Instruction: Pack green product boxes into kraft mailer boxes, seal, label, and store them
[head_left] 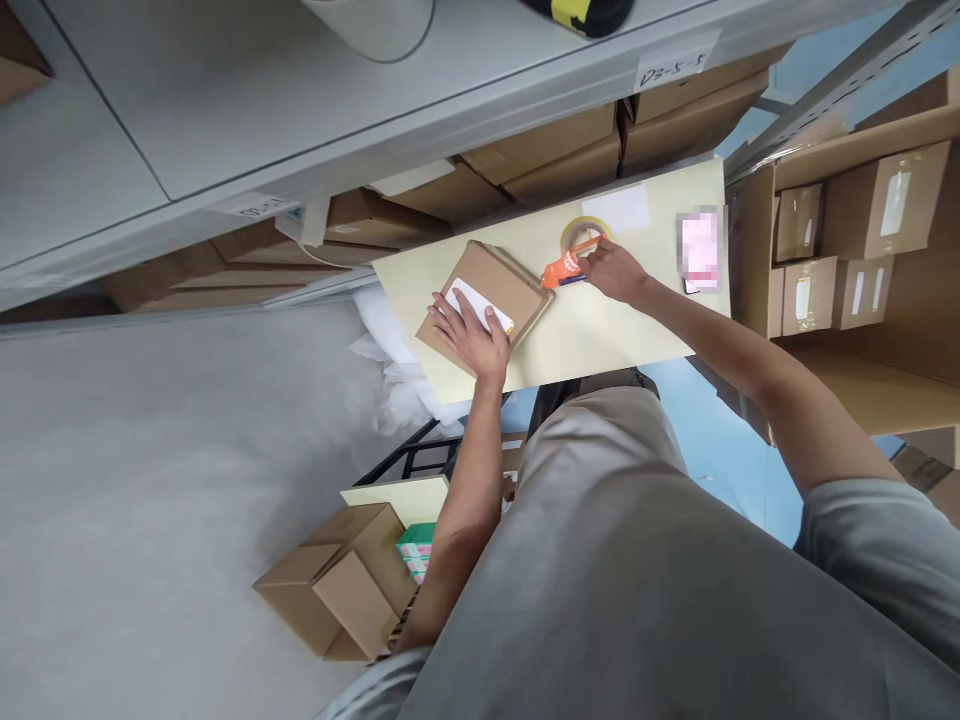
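Note:
A closed cardboard box (480, 275) lies at an angle on the pale yellow table (637, 320), with a white label (474, 301) on top. My left hand (474, 335) rests flat on the box with fingers spread, partly covering the label. Just right of the box's corner, my right hand (611, 270) has its fingers closed on an orange tape dispenser (559, 271). A roll of tape (576, 232) with a yellowish rim shows right behind the dispenser; whether it is mounted on it I cannot tell.
A white paper (619, 208) and a pink, blurred-out item (701, 250) lie on the table's right part. Shelving with cardboard boxes (555, 150) runs behind. A large carton (832, 380) holding smaller boxes stands right. An open carton (330, 585) sits lower left.

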